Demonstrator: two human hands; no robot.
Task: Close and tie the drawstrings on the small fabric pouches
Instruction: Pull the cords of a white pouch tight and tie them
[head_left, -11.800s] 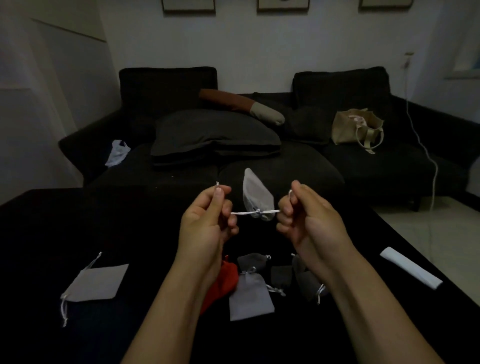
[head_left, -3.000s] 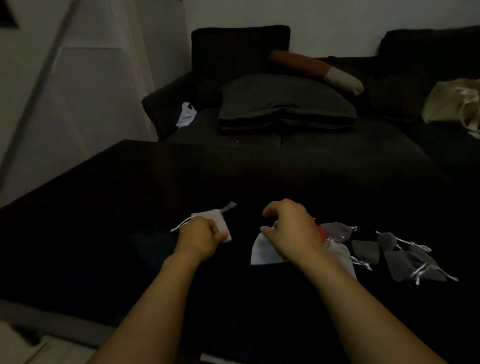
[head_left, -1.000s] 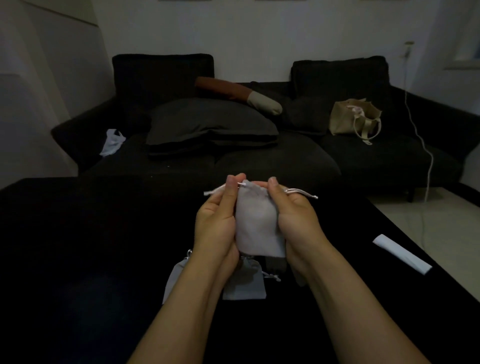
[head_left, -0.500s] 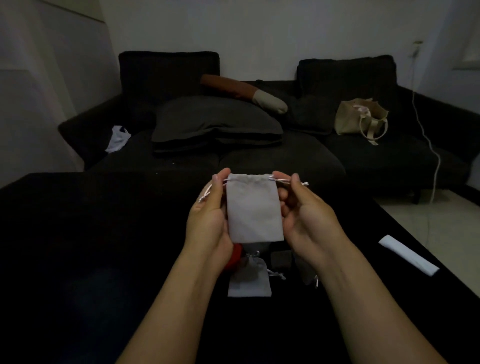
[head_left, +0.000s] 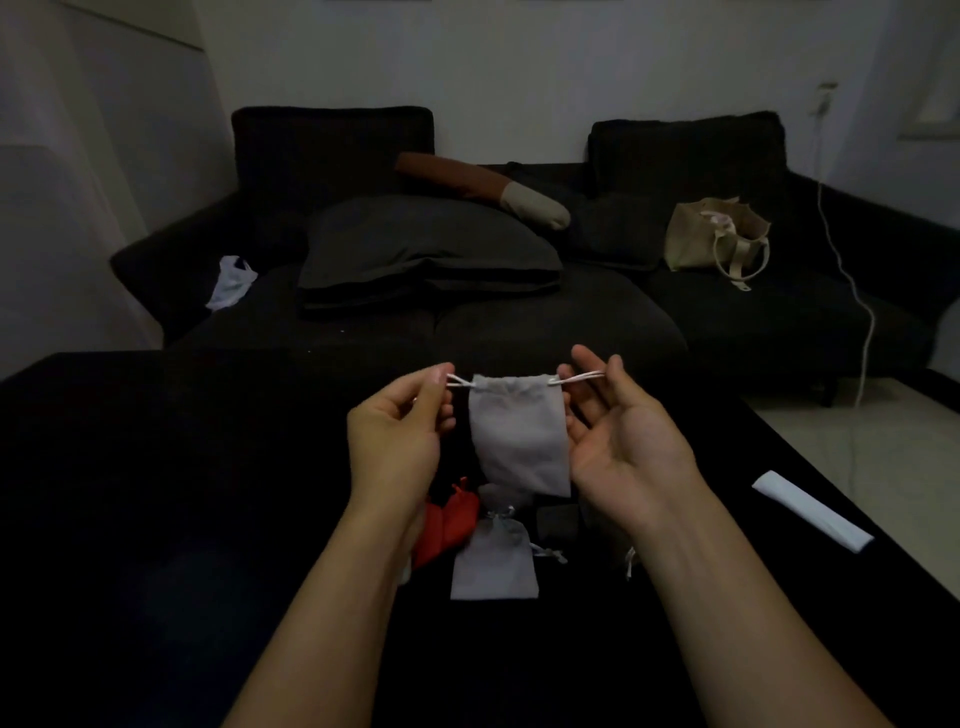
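Observation:
A light grey fabric pouch (head_left: 517, 436) hangs in the air above the black table (head_left: 156, 493), its mouth uppermost. White drawstrings stick out on both sides of the mouth. My left hand (head_left: 400, 431) pinches the left drawstring (head_left: 460, 383) between thumb and forefinger. My right hand (head_left: 618, 431) holds the right drawstring (head_left: 579, 378) at the fingertips, palm turned up. Below, on the table, lie a tied grey pouch (head_left: 493, 564), a red pouch (head_left: 449, 525) and darker pouches (head_left: 557, 522), partly hidden by my arms.
A white folded strip (head_left: 810, 510) lies near the table's right edge. Behind the table stands a dark sofa (head_left: 753, 322) with a grey cushion (head_left: 426, 249), a beige tote bag (head_left: 719, 236) and a white plastic bag (head_left: 231, 280). A white cable (head_left: 852, 280) hangs down at right.
My hands have moved slightly apart, from the sides of the pouch out to the drawstrings, which now stretch out on both sides. The pouch hangs between them.

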